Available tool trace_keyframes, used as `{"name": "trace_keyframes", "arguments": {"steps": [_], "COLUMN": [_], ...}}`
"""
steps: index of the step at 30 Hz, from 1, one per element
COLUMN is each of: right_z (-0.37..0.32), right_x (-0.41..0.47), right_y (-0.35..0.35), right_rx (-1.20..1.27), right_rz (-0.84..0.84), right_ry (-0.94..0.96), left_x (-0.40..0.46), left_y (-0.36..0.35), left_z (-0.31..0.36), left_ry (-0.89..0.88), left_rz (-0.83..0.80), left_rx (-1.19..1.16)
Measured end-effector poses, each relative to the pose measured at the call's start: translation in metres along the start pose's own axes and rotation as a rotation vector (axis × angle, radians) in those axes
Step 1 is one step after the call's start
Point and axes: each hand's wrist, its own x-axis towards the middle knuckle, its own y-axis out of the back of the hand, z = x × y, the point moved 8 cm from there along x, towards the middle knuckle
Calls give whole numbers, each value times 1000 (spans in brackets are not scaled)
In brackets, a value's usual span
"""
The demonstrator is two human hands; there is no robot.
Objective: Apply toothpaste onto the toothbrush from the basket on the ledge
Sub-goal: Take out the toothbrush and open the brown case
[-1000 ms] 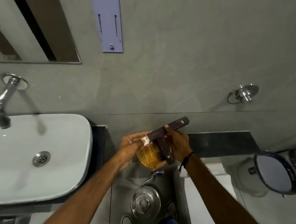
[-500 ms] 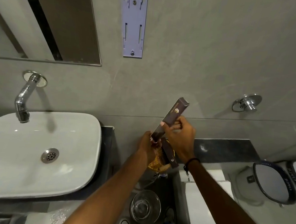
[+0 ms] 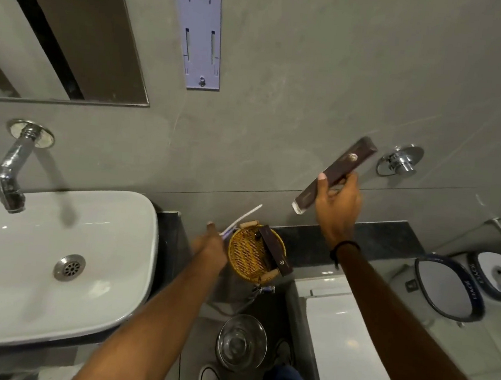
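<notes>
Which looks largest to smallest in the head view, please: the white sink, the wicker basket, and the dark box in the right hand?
1. White sink.
2. Wicker basket.
3. Dark box, though it is raised nearer the camera, so 2 and 3 are unsure.

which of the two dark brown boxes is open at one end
The long dark brown box in the right hand, white open end down; the other brown box rests in the wicker basket.

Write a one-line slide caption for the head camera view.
Left hand holds a white toothbrush beside the wicker basket while the right hand lifts its brown box.
</notes>
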Motion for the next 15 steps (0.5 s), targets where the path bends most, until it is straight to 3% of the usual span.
{"name": "trace_keyframes", "arguments": {"steps": [3,6,10,15], "right_z": [32,58,77,107], "right_x": [-3,-29,-74,-138], "right_y": [-24,-55,-82,-107], "right_rx": [-471,-780,-1017,-1134], "right_rz": [-336,-628,-837,-1029], "right_ry": [63,103,198,265], "left_x": [3,-5,-4,16], "left_y": [19,14,11,18], "left_z": [0,-6,-5,-17], "left_ry": [-19,21,-22,-70], "left_rz": [73,113,128,160], "left_rx": [-123,-106,-89,-50]}}
